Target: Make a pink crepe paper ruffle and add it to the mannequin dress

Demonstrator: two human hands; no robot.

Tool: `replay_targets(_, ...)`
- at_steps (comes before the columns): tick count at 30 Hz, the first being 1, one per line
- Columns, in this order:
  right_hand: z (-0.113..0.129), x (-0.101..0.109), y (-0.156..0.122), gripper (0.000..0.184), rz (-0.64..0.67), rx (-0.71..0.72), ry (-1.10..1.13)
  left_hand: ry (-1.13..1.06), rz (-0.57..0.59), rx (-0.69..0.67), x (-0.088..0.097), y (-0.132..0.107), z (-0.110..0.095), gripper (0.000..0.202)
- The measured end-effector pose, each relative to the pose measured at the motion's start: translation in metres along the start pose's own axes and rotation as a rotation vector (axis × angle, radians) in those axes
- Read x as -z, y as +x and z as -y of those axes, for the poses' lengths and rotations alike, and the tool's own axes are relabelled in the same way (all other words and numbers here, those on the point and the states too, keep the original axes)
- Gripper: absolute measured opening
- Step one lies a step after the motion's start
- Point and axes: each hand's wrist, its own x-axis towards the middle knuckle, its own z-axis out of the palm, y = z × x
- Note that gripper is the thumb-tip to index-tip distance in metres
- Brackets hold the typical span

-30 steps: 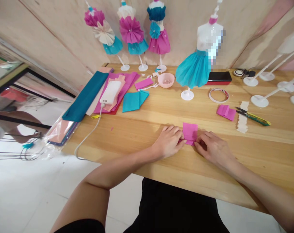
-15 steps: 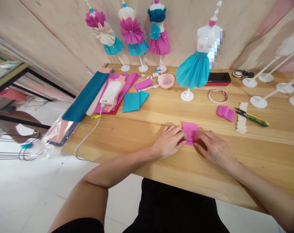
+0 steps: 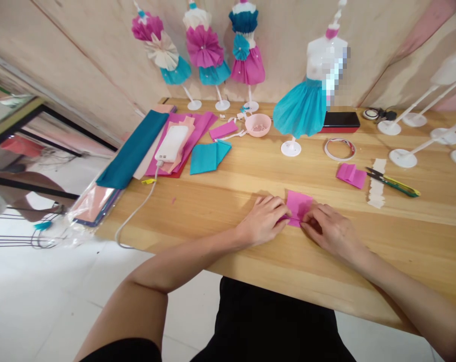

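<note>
A small piece of pink crepe paper [image 3: 299, 203] lies on the wooden table between my hands, with a narrow fold along its near edge. My left hand [image 3: 267, 217] pinches the left end of that fold. At the right end, the closed fingers of my right hand [image 3: 328, 226] grip the same edge. Parts of both ends are hidden under the fingers. To the right lie another folded pink paper piece [image 3: 351, 176], a cream strip with notched edges [image 3: 377, 185] and yellow-green thread snips [image 3: 395, 183].
Behind stands a mini mannequin in a turquoise skirt [image 3: 301, 110], beside a pink bowl of beads [image 3: 258, 125] and a tape roll [image 3: 340, 149]. Folded turquoise paper [image 3: 204, 158], a cabled white power bank [image 3: 172, 143] and paper sheets [image 3: 133, 151] lie left. White stands [image 3: 403, 157] are at right.
The pink paper has shifted slightly right and tilted a little. Both hands keep hold of its near edge, almost in the same place.
</note>
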Motion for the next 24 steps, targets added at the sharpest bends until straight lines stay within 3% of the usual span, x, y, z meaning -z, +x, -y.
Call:
replay_targets(11,0.004,0.001,-0.004,0.011,-0.037,0.117,-0.185,0.002,0.008,-0.033,0.002,-0.001,0.000,0.021)
replay_targets(24,0.008,-0.002,-0.004,0.020,-0.023,0.042,-0.164,0.007,0.035,-0.028,0.005,0.000,-0.003,0.021)
